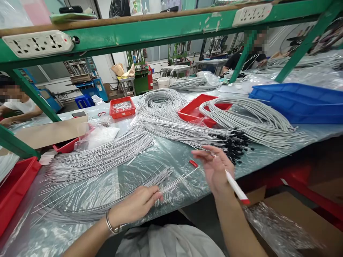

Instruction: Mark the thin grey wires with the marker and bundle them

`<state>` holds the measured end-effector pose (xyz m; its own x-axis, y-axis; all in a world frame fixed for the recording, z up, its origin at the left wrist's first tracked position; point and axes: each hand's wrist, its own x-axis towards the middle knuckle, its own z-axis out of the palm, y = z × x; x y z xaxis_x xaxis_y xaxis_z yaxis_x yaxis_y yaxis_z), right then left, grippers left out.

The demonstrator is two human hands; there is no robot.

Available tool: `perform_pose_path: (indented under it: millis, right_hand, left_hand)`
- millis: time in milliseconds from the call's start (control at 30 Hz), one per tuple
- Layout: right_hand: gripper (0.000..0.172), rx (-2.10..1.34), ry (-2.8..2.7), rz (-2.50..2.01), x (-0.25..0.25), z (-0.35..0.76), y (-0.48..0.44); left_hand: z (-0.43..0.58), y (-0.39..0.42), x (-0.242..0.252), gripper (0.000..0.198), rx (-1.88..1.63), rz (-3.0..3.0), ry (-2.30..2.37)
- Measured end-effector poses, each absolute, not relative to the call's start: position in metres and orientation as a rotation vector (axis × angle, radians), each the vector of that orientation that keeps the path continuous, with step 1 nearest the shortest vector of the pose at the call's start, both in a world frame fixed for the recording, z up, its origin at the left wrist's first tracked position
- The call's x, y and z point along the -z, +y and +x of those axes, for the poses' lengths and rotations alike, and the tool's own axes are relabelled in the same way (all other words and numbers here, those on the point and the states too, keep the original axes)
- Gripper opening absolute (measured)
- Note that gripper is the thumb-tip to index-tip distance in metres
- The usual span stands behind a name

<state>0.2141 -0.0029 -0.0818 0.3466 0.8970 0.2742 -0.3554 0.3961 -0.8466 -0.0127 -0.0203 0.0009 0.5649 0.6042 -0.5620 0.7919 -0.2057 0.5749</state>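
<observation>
My left hand [140,204], with a metal bangle at the wrist, is closed around a few thin grey cables [175,184] whose ends point toward my right hand. My right hand [216,169] is raised over the table edge, fingers bent around a white marker pen [234,185] with a red end. On the plastic sheet just left of that hand lies a small red cap [193,163]. A loose bunch of grey cables [88,214] runs along the table under and beyond my left hand. Close behind my right hand are black-tipped cable ends [235,144].
A wide bundle of cables [102,153] covers the left side, and coiled cables [249,121] lie right. Red trays [122,113], one with small metal parts, and blue trays [302,103] stand behind. A green shelf beam [160,34] crosses above. Two people sit farther off.
</observation>
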Motion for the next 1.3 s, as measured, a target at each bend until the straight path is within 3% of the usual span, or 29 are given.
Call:
perform_pose_path:
  millis: [67, 233, 367, 533, 833, 1300]
  right_hand:
    - [0.023, -0.922, -1.086, -0.837, 0.069, 0.215, -0.002]
    - [0.033, -1.326, -1.578, -0.761, 0.055, 0.18, -0.015]
    - [0.037, -1.221, -1.395, -0.723, 0.065, 0.175, -0.017]
    - [0.014, -0.919, -1.261, -1.054, 0.096, 0.201, -0.016]
    - [0.025, -1.052, -1.166, -1.284, 0.139, 0.221, -0.042]
    - [0.023, -1.031, -1.184, -1.262, 0.139, 0.219, -0.044]
  left_hand:
    - [-0.01, -0.02, 0.0, 0.043, 0.261, 1.926, 1.102]
    - [0.001, -0.02, 0.007, 0.041, 0.104, 1.945, 1.073]
    - [0.0, -0.017, 0.003, 0.04, 0.038, 1.934, 1.081]
    - [-0.008, -0.01, 0.009, 0.04, 0.061, 1.992, 1.188]
    - [0.009, -0.017, 0.082, 0.035, 0.387, 2.403, 1.28]
    - [0.008, -0.002, 0.063, 0.027, 0.362, 2.138, 1.216]
